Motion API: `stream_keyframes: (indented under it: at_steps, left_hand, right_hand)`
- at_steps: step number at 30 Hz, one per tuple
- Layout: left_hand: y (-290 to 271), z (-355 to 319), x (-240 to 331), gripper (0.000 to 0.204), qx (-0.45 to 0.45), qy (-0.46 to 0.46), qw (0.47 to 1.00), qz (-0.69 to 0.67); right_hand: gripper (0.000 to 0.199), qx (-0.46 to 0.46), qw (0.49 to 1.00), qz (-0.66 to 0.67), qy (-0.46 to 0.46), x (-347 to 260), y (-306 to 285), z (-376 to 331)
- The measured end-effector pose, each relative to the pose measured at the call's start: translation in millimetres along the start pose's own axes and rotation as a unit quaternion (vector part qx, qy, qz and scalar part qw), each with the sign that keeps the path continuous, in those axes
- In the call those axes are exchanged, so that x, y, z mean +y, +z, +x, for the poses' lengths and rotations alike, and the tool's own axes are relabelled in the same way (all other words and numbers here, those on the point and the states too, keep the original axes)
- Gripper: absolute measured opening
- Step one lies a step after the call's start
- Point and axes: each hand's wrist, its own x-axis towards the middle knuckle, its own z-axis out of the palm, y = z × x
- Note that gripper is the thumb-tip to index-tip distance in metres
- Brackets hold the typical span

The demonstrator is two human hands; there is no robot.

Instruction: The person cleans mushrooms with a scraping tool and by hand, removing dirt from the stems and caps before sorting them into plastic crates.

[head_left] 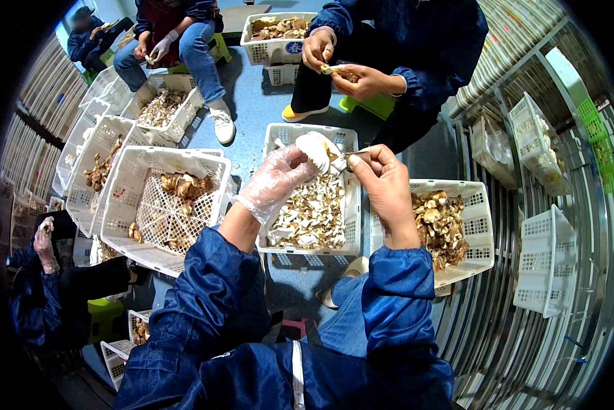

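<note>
Left grip [278,179], in a clear plastic glove, pinches a pale mushroom [312,149] between thumb and fingers. Right grip [383,181], bare, pinches a small dark item [351,162] just beside the mushroom; its kind cannot be determined. The mushroom is held above the far part of the middle crate.

Surroundings, left to right: at far left, a seated person's gloved hand [45,247] is raised. Next, a large white perforated crate [140,253] carries brown mushrooms [184,184] toward its right side, with smaller ones near its lower edge. Behind it, another crate [187,113] holds cut pieces, in front of a seated person in jeans [204,51]. At centre, the middle crate [353,212], white and perforated, contains white and brown chopped pieces [314,215]. Beyond it, a co-worker's two hands [363,80] hold a small pale piece [330,69]. To the right, a tilted white crate [481,236] holds brown whole mushrooms [443,229]. At far right, a white basket [542,263] rests against metal racking [498,294].
</note>
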Motion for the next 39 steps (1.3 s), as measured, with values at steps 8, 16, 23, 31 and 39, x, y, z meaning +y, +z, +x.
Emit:
stream_keyframes:
  at_steps: [8,16,23,31,39]
  left_hand:
    - [-1,-9,3,0.049,-0.064,-0.018,0.996,-0.058]
    - [-15,3,-11,0.033,0.025,0.024,0.984,-0.174]
    - [-11,9,-9,0.037,0.094,-0.032,0.990,-0.103]
    - [-11,11,-16,0.037,0.065,-0.027,0.995,-0.072]
    - [-11,10,-12,0.029,0.063,-0.025,0.996,-0.061]
  right_hand:
    - [0.013,0.090,0.995,0.023,-0.025,6,-12,6]
    - [0.012,0.073,0.979,-0.163,-0.096,10,4,0]
    - [0.016,0.045,0.905,-0.321,-0.274,-2,26,-7]
    - [0.014,0.063,0.890,-0.337,-0.300,3,34,-2]
    - [0.012,0.052,0.909,-0.306,-0.277,2,33,-2]
